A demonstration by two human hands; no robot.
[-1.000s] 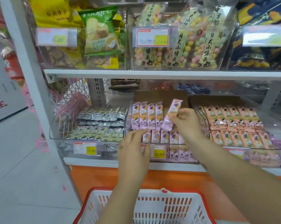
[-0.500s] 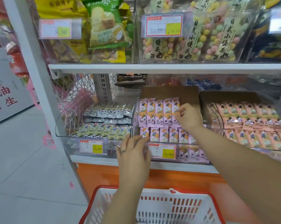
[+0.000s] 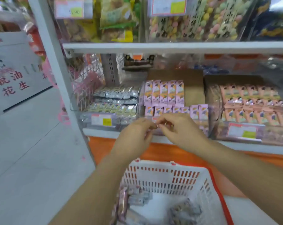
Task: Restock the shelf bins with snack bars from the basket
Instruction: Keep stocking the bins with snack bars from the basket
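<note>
Pink snack bars stand in two rows in the middle clear shelf bin, with bare cardboard to the right of the back row. My left hand and my right hand hover together in front of that bin's front wall, fingertips almost touching, fingers loosely curled. I see no bar in either hand. Below them is the white basket with a red rim, with several wrapped bars lying on its bottom.
The left bin holds silver and green bars. The right bin holds orange-pink bars. A white shelf board with bagged snacks runs above. A white upright post stands left, with open floor beyond.
My right hand set the pink bar into the back row, then drew back out of the bin and down. Both hands now meet in front of the bin. The view tilted down over the basket.
</note>
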